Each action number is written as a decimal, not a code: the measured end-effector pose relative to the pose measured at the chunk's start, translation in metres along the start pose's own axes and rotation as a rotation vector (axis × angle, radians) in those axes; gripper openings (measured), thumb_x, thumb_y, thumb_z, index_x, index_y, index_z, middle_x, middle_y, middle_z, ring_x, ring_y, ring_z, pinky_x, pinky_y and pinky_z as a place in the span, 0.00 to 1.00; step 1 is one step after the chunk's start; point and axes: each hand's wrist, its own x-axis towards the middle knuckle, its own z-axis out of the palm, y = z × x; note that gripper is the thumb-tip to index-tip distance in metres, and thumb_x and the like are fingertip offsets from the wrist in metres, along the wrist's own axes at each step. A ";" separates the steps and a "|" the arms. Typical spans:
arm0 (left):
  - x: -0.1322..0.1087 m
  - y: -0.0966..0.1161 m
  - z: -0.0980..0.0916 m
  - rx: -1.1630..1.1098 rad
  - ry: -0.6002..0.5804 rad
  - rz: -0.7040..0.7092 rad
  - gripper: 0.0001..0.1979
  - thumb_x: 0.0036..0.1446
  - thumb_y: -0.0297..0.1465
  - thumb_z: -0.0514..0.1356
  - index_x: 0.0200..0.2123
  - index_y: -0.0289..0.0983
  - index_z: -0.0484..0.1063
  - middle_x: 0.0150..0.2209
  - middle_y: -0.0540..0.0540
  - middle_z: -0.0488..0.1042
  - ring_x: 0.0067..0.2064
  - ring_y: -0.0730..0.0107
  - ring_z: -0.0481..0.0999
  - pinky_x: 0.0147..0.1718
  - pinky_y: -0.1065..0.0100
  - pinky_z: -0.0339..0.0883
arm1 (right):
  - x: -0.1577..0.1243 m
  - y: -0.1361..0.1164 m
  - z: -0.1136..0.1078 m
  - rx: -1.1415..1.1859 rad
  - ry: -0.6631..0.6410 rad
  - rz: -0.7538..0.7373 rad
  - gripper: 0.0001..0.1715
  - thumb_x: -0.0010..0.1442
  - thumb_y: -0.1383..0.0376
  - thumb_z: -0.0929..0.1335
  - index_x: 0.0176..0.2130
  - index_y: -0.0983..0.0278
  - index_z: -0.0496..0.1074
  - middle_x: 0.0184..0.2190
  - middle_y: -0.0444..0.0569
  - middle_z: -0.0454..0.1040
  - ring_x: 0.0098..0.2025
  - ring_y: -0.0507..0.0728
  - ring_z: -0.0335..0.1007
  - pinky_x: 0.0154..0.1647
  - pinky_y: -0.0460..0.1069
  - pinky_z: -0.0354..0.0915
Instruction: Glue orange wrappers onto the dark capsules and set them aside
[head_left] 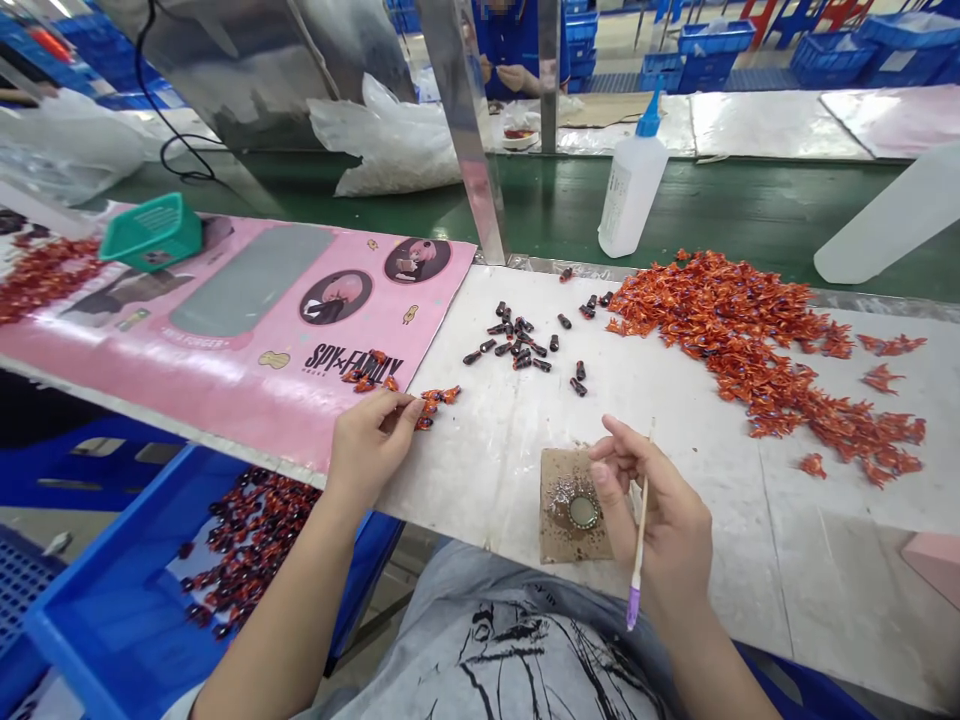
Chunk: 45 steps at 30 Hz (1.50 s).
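My left hand [375,435] is at the corner of the pink mat, thumb and forefinger pinched together right beside a few small orange plastic pieces [442,396]. Whatever is between those fingertips is hidden. My right hand [660,500] holds a thin pale stick [641,530] with a purple lower end, tucked against the fingers, thumb and forefinger apart. Beneath it lies a stained cardboard square [555,540] bearing a bottle cap [583,512] that looks to hold clear liquid. Several small black pieces [521,345] are scattered beyond, and a large orange pile [712,310] spreads to the right.
A white bottle with blue nozzle [634,190] stands behind the pile; another white bottle [885,220] leans at right. A metal post [469,130] rises mid-table. At left are a green basket [154,235] and, below table height, a blue bin [112,600] of dark red pieces. A person sits opposite.
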 end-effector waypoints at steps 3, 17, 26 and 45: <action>0.002 -0.010 -0.003 0.085 0.031 0.019 0.11 0.58 0.37 0.58 0.28 0.39 0.75 0.23 0.48 0.71 0.25 0.64 0.69 0.27 0.64 0.63 | -0.001 0.003 -0.005 -0.007 0.026 0.048 0.16 0.67 0.68 0.68 0.54 0.62 0.75 0.36 0.47 0.79 0.32 0.52 0.76 0.34 0.47 0.75; 0.071 0.026 0.054 0.292 -0.187 0.206 0.11 0.57 0.25 0.59 0.42 0.37 0.79 0.42 0.37 0.81 0.48 0.47 0.78 0.50 0.53 0.71 | -0.014 0.002 -0.022 0.147 0.134 0.215 0.18 0.73 0.57 0.63 0.53 0.61 0.77 0.23 0.42 0.72 0.24 0.50 0.67 0.25 0.45 0.66; 0.045 0.042 0.022 0.048 -0.152 0.199 0.13 0.62 0.26 0.57 0.42 0.40 0.82 0.42 0.40 0.81 0.40 0.56 0.81 0.42 0.57 0.74 | -0.033 0.012 -0.014 0.094 -0.188 0.267 0.19 0.70 0.53 0.64 0.36 0.62 0.76 0.24 0.44 0.72 0.23 0.52 0.65 0.21 0.46 0.59; -0.065 0.085 0.024 -1.278 -0.359 -0.467 0.12 0.38 0.34 0.81 0.29 0.41 0.86 0.27 0.49 0.85 0.27 0.72 0.84 0.29 0.77 0.80 | -0.030 0.006 0.005 0.102 0.007 0.385 0.23 0.67 0.50 0.67 0.26 0.60 0.65 0.17 0.39 0.64 0.19 0.50 0.59 0.19 0.45 0.56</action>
